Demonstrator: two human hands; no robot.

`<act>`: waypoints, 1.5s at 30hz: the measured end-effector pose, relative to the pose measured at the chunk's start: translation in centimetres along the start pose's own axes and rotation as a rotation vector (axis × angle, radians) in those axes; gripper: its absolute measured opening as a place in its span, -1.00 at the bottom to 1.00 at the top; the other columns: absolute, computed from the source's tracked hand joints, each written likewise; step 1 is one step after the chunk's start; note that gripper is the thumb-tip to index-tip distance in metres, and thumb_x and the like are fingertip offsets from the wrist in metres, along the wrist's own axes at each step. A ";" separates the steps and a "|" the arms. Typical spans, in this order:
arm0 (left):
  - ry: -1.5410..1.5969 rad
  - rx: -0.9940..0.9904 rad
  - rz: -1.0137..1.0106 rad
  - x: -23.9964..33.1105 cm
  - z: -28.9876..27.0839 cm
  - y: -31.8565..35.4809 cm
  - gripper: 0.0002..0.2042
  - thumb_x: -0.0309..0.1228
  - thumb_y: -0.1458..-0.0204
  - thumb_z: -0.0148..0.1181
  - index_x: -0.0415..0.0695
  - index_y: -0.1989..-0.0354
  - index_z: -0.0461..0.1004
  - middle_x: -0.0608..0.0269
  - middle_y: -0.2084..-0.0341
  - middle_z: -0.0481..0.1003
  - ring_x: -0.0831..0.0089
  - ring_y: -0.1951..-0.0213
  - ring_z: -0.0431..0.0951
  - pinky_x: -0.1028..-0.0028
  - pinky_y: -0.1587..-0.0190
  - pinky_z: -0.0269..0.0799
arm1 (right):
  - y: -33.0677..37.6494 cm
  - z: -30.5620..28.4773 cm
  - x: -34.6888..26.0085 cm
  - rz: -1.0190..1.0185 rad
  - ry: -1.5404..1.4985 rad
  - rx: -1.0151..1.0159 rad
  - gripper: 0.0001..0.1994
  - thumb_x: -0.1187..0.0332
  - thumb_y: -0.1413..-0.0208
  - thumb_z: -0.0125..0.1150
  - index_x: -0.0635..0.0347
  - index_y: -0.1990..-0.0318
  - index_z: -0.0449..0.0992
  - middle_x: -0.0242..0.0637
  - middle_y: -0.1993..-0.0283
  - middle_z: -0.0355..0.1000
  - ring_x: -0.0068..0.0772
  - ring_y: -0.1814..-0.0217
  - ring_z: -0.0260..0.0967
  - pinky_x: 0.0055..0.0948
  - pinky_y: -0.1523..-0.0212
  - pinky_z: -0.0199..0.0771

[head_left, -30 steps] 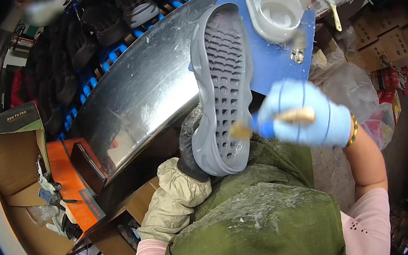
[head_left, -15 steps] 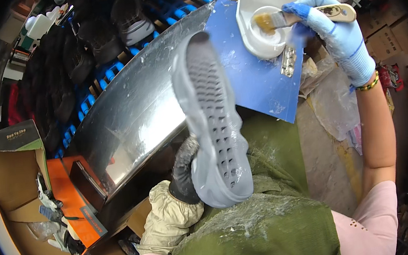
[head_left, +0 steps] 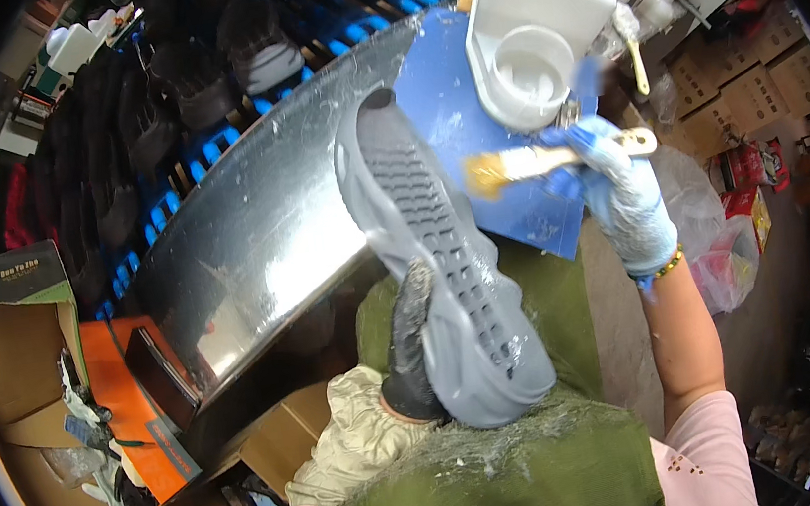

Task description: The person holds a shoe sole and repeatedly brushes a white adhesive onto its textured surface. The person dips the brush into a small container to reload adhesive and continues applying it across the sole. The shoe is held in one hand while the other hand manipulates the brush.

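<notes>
At the far left an open cardboard box (head_left: pixel 17 397) sits beside an orange box (head_left: pixel 128 405) under the curved metal desk (head_left: pixel 254 240). Dark shoes (head_left: pixel 156 81) stand in rows on the blue-roller rack (head_left: pixel 213 150) beyond the desk.

In the middle, the left hand (head_left: pixel 408 363), in a dark glove with a cream sleeve cover behind it, is closed around the heel end of a grey shoe (head_left: pixel 448 278). This grip holds the shoe sole-up over the person's green apron (head_left: pixel 511 481), with the toe pointing away and reaching over the edge of the desk and the blue mat (head_left: pixel 453 107).

To the right of the shoe's toe, the right hand (head_left: pixel 623 193), in a light blue glove, is closed on the handle of a brush (head_left: pixel 554 158). The yellowish bristles point left and hang just beside the sole's toe end; whether they touch it cannot be told, as the brush is blurred. Just beyond the brush, a white glue container (head_left: pixel 529 29) with a round opening stands on the blue mat. Cardboard cartons (head_left: pixel 755 83) are stacked at the far right.
</notes>
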State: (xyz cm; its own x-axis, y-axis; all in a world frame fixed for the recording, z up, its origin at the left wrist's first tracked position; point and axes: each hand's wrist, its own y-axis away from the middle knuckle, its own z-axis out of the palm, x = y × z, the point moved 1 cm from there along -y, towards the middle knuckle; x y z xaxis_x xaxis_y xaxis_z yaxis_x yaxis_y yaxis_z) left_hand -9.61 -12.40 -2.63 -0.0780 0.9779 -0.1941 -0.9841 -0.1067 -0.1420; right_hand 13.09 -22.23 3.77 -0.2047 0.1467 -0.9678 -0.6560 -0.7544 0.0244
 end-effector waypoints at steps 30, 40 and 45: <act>-0.029 0.271 0.128 3.7 0.0 4.3 -0.53 -0.18 -0.31 0.15 -0.21 -0.27 0.38 -0.04 -0.05 0.54 0.16 0.03 0.66 0.12 0.02 0.69 | -5.4 9.6 1.3 -0.804 1.280 -0.380 -0.89 0.36 -0.06 0.24 -0.01 0.25 0.61 -0.39 0.26 0.56 -0.17 0.17 0.41 -0.19 0.05 0.39; 0.052 0.227 0.090 3.7 0.0 4.0 -0.52 -0.21 -0.30 0.16 -0.21 -0.30 0.37 -0.08 -0.06 0.55 0.13 0.02 0.66 0.14 0.01 0.70 | -6.9 7.5 0.6 -0.829 1.105 -0.151 -0.83 0.44 -0.05 0.33 0.03 0.18 0.64 -0.34 0.22 0.56 -0.22 0.18 0.45 -0.25 0.08 0.50; 0.321 0.003 -0.070 2.0 -2.6 1.9 -0.52 -0.22 -0.30 0.17 -0.21 -0.31 0.37 -0.10 -0.06 0.55 0.12 0.01 0.67 0.15 0.00 0.70 | -4.1 7.2 0.0 -0.305 0.649 -0.187 -0.92 0.48 -0.18 0.30 0.17 0.19 0.63 -0.32 0.24 0.59 -0.48 0.15 0.52 -0.49 0.10 0.54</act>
State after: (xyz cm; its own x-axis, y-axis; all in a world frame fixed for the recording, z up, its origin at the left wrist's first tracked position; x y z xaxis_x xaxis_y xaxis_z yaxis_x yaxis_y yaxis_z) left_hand -11.26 -11.10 -5.84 0.0440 0.8760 -0.4803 -0.9858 -0.0400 -0.1633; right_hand 10.52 -14.48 5.48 0.4757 0.0034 -0.8796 -0.4680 -0.8457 -0.2564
